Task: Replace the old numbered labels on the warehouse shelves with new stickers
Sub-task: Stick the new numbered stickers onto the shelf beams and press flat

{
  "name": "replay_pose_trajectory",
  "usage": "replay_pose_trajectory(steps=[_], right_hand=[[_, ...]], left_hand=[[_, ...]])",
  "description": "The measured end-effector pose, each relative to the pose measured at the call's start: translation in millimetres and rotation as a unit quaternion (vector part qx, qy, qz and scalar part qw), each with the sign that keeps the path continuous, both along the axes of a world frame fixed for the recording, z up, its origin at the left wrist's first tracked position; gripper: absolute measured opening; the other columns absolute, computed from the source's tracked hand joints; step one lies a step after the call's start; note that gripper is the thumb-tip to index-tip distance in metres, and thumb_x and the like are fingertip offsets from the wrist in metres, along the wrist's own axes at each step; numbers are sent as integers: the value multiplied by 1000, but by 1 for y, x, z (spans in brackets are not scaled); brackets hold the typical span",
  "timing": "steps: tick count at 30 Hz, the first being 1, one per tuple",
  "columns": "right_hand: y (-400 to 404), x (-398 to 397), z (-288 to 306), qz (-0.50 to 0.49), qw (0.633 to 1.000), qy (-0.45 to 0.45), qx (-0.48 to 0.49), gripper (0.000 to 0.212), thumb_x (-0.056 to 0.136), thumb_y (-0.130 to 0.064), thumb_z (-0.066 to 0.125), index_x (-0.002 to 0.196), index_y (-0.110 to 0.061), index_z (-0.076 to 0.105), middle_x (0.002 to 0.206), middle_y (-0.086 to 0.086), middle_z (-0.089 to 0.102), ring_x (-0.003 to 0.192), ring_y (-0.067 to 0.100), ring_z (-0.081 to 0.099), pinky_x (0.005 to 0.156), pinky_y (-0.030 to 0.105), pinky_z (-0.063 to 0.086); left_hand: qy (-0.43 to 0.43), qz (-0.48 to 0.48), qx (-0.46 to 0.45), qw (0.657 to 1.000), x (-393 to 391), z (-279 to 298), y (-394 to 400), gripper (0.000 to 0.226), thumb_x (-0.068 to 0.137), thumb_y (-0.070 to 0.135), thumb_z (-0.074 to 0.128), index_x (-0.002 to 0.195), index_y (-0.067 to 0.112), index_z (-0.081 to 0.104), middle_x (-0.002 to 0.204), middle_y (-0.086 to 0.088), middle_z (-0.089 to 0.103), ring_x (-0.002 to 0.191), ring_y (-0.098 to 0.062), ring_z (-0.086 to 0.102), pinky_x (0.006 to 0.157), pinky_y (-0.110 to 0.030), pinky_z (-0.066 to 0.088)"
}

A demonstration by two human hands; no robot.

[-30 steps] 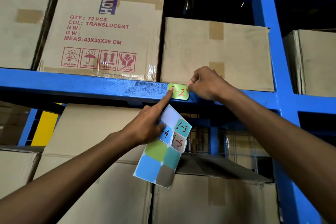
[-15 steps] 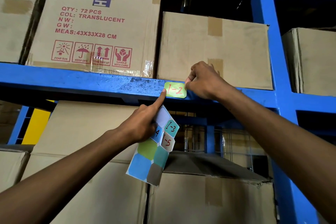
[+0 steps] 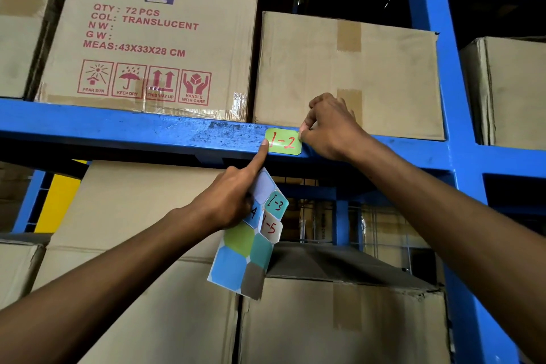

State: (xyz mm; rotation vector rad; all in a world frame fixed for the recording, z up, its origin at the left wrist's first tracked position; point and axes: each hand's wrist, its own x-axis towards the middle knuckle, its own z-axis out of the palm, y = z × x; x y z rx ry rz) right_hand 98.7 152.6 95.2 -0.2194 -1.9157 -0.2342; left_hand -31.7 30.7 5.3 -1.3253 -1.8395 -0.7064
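Green "1-2" sticker (image 3: 283,142) sat on blue shelf beam (image 3: 118,130) | left hand (image 3: 230,201) gripped sticker sheet (image 3: 248,245), forefinger pinning sticker's left edge | right hand (image 3: 331,127) pinched right edge | risk: crooked set, trapped crease

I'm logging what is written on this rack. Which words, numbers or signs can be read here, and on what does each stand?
"1-2": green sticker on the shelf beam.
"1-3", "1-5": sticker sheet; one more is half hidden by the left hand.
"ADH", "QTY: 72 PCS", "COL: TRANSLUCENT", "N W:", "G W:", "MEAS: 43X33X28 CM": printed box.
"FEAR SUN", "KEEP DRY", "THIS WAY UP", "HANDLE WITH CARE": its symbols.
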Motion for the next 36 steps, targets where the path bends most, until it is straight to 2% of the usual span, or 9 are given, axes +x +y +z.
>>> replay_pose_trajectory(steps=[6, 11, 18, 22, 27, 31, 36], right_hand=[[1, -1, -1, 10, 1000, 11, 5, 18, 85, -12, 56, 96, -5, 69, 128, 11, 48, 122, 28, 40, 95, 34, 33], [2, -2, -4, 11, 1000, 17, 12, 17, 86, -12, 57, 96, -6, 69, 129, 10, 48, 122, 26, 41, 96, 34, 33], [4, -3, -7, 30, 999, 25, 14, 16, 85, -12, 58, 94, -8, 70, 131, 8, 47, 122, 24, 40, 96, 34, 33], [4, -4, -7, 32, 999, 30, 12, 15, 85, -12, 59, 93, -8, 71, 129, 8, 48, 121, 24, 41, 94, 33, 33], [5, -6, -8, 30, 998, 55, 10, 14, 85, -12, 60, 92, -7, 71, 125, 8, 52, 120, 24, 43, 90, 32, 35], [5, -8, -9, 31, 997, 71, 4, 14, 85, -13, 60, 91, -7, 71, 122, 9, 53, 118, 25, 44, 89, 32, 35], [9, -4, -15, 47, 995, 84, -13, 13, 84, -10, 57, 93, -10, 67, 121, 8, 54, 116, 23, 44, 88, 30, 31]], left_hand=[[13, 7, -3, 1000, 0, 1, 1, 99, 82, -1, 52, 146, 31, -17, 68, -7, 44, 62, -26, 43, 58, -32, 31], [16, 12, -2, 1000, 2, 1, -1, 98, 83, -1, 53, 146, 30, -16, 74, -12, 48, 67, -28, 45, 59, -32, 32], [35, 31, -5, 999, 5, 3, -1, 96, 84, -1, 51, 146, 27, -16, 64, -3, 36, 58, -21, 37, 58, -32, 29], [42, 36, -8, 998, 4, 4, -1, 97, 83, -1, 51, 146, 27, -16, 63, -2, 34, 59, -25, 37, 58, -32, 28], [44, 43, -12, 998, 6, 5, -2, 97, 82, -3, 52, 146, 26, -15, 61, -1, 32, 52, -17, 34, 56, -31, 27], [49, 49, -16, 997, 7, 5, -3, 97, 82, -3, 51, 146, 26, -15, 62, -2, 31, 58, -25, 38, 57, -33, 28], [54, 52, -20, 997, 9, 6, -5, 95, 83, -1, 52, 147, 23, -14, 64, -1, 29, 63, -26, 39, 59, -35, 32]])
